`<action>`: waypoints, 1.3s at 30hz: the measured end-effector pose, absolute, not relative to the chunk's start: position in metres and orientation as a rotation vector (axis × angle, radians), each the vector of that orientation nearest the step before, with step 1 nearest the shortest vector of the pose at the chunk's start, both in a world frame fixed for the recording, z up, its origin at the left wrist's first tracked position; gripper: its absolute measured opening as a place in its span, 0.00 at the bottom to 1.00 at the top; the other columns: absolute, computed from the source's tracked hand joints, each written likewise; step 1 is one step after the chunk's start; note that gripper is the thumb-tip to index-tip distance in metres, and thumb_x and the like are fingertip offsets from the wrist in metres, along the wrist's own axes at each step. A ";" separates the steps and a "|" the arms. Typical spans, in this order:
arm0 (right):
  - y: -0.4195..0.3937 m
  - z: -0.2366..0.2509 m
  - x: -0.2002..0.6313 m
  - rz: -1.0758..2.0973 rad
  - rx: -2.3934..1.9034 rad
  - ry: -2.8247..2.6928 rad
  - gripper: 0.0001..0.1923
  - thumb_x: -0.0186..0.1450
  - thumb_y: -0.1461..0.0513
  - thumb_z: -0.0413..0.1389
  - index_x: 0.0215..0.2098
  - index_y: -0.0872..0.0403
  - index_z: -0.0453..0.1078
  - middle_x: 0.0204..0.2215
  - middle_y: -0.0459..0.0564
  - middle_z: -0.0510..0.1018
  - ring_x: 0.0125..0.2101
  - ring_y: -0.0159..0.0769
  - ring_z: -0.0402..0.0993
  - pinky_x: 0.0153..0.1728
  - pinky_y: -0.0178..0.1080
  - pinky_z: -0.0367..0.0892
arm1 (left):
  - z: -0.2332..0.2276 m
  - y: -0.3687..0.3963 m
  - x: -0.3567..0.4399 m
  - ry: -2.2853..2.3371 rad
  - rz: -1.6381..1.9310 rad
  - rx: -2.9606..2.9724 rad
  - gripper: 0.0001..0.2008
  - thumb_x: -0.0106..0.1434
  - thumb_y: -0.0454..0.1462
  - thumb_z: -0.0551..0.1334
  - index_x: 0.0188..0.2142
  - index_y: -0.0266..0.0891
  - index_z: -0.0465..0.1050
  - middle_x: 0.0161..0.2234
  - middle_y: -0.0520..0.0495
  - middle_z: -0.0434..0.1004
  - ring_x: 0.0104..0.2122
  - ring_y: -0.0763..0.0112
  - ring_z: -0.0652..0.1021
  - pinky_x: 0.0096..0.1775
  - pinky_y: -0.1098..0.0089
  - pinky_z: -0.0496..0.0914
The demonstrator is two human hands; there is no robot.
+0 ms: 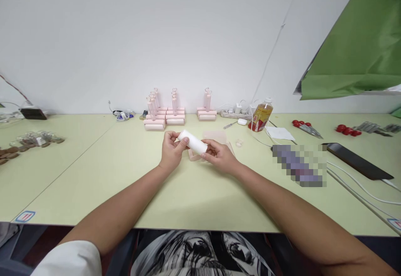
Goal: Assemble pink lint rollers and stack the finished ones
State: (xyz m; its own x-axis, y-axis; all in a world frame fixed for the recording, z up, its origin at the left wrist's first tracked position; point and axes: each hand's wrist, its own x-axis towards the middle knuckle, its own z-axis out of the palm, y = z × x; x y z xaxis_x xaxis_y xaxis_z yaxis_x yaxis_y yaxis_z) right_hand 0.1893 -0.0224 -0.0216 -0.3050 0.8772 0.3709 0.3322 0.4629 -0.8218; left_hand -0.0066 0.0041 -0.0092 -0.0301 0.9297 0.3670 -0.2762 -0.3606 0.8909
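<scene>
A white lint roller roll is held tilted above the table, its left end higher than its right. My left hand grips the left end between thumb and fingers. At the right end, the fingers of my right hand close around the rim, with the fingertips partly hidden. Behind and below the roll lie pale pink plastic parts, mostly covered by the roll and my hands. A small clear ring-like piece rests to the right of them.
Pink lint rollers stand in groups along the wall, including another group. To the right are a screwdriver, a power strip, a drink bottle, a phone and red-handled tools. Cables cross the right side.
</scene>
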 end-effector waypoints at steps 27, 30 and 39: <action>-0.015 -0.014 0.200 0.245 -1.587 -2.244 0.14 0.68 0.62 0.47 0.46 0.55 0.72 0.42 0.55 0.79 0.41 0.44 0.69 0.40 0.40 0.61 | -0.008 0.020 -0.018 0.823 1.419 0.930 0.19 0.61 0.39 0.64 0.51 0.35 0.68 0.33 0.46 0.78 0.27 0.71 0.81 0.28 0.72 0.76; -0.018 -0.013 0.198 0.241 -1.624 -2.367 0.11 0.66 0.63 0.49 0.42 0.54 0.73 0.38 0.53 0.79 0.40 0.43 0.68 0.38 0.38 0.59 | -0.006 0.019 -0.018 0.805 1.406 0.905 0.18 0.63 0.39 0.63 0.51 0.34 0.69 0.32 0.46 0.79 0.28 0.71 0.81 0.29 0.72 0.77; -0.015 -0.014 0.199 0.174 -1.641 -2.334 0.23 0.64 0.58 0.55 0.56 0.57 0.68 0.52 0.60 0.71 0.48 0.47 0.66 0.44 0.40 0.59 | -0.008 0.021 -0.019 0.833 1.392 0.948 0.21 0.56 0.42 0.68 0.47 0.36 0.69 0.32 0.48 0.79 0.27 0.71 0.81 0.28 0.74 0.75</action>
State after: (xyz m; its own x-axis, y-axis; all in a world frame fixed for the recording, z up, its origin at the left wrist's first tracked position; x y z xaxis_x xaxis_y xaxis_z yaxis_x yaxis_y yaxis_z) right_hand 0.1991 -0.0149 -0.0141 -0.3143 0.9359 0.1593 0.9019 0.3467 -0.2576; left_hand -0.0192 0.0208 -0.0085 0.0279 0.9975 0.0645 -0.4145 -0.0471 0.9088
